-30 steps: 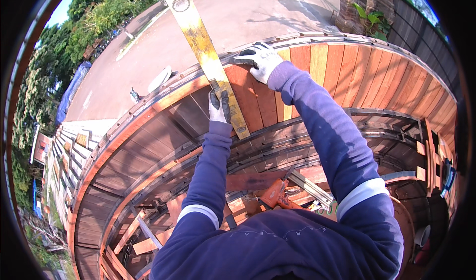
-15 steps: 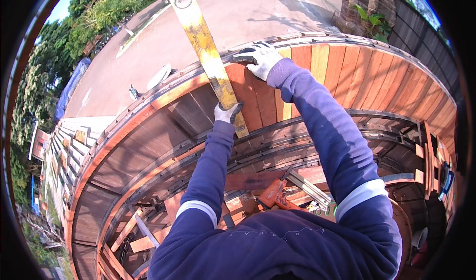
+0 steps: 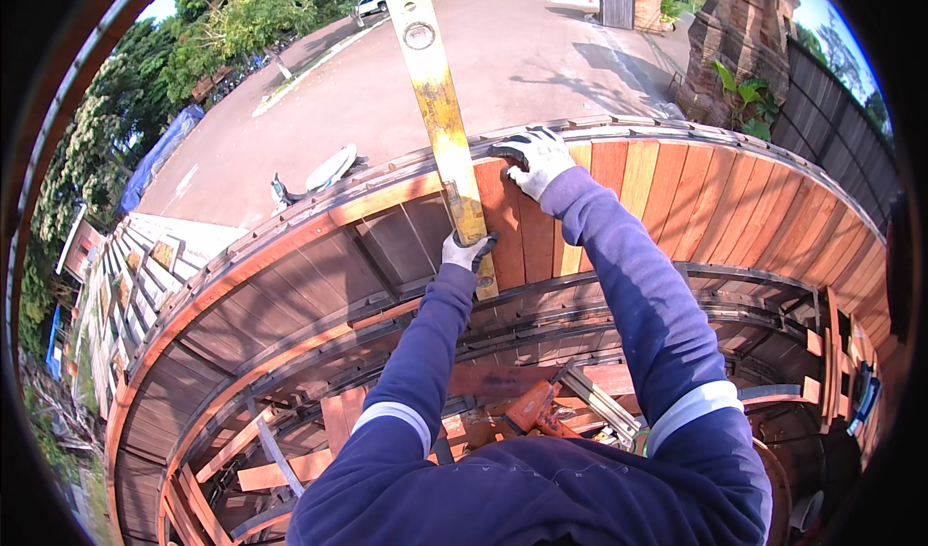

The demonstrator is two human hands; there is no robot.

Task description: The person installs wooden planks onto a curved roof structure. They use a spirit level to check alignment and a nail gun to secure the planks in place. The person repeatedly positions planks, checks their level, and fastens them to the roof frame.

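Note:
A long, worn yellow spirit level stands upright against the curved wooden wall, its top rising above the rim. Near its lower end my gloved left hand is wrapped round it. My right hand, in a white and dark glove, grips the top edge of the wall just right of the level, fingers bent over the rim. Under that hand are reddish upright boards with a paler one among them. The level lies along the left edge of these boards, beside the bare framing. The right fingertips are partly hidden behind the rim.
Orange-brown boards line the wall to the right; to the left the frame shows darker backing. Below, an orange power tool lies among timber offcuts beside pale metal bars. Beyond the wall are paving and a thick trunk.
The view has tilted up, so the level, wall and both hands appear lower and slightly to the right. Both hands keep their places on the level and the wall edge.

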